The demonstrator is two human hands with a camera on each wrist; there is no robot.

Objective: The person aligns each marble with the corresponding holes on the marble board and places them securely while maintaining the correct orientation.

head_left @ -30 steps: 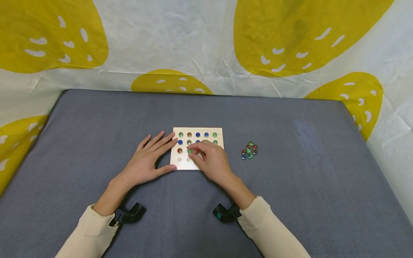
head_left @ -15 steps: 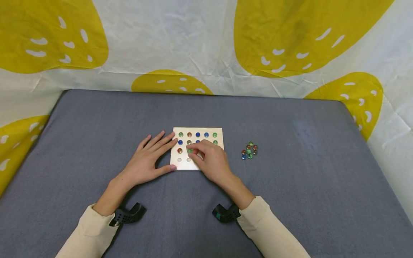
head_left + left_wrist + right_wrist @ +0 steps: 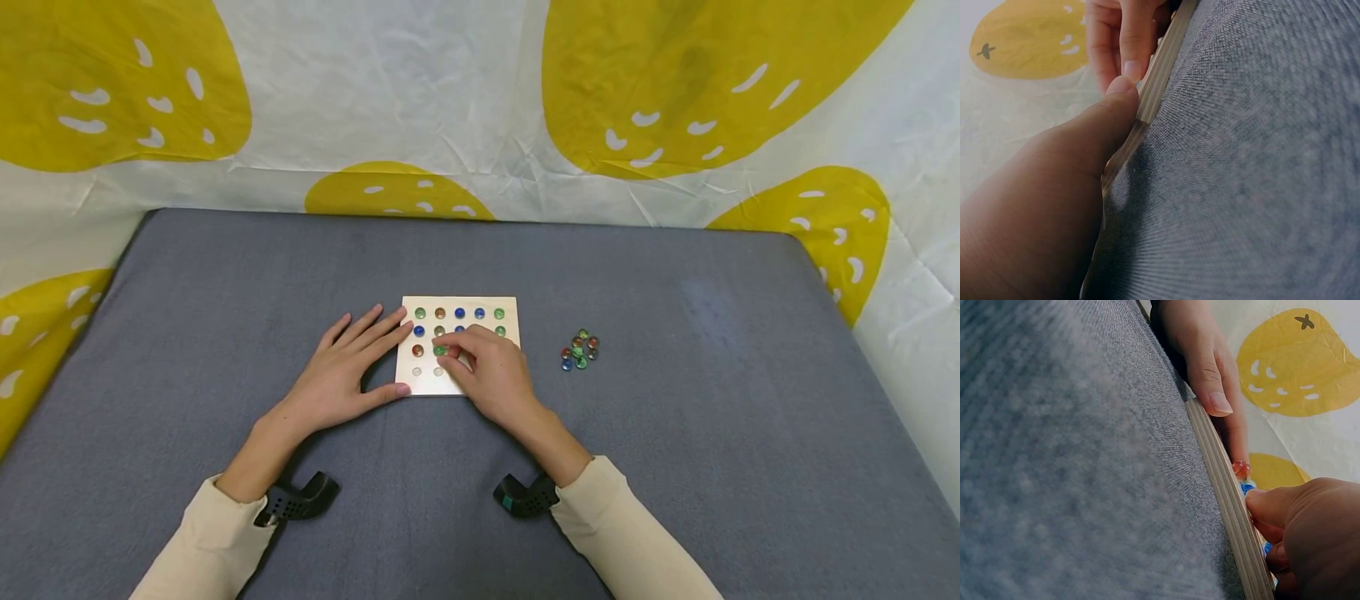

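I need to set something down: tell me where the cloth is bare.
Cloth is bare left of the left grip, right of the marble pile, and from the board back to the curtain. Only a narrow strip separates the pile from the right grip. Crowded: the board, set with marbles, both grips at it.

Board (image 3: 427,386), lower right: hidden from you by your right hand (image 3: 491,371); green marble (image 3: 439,351): too small to tell whether seated; loose marbles (image 3: 578,352): undersides hidden; your sleeves (image 3: 637,533): cut off by the head view's lower edge; surface (image 3: 1041,506), right wrist view: partly blurred.
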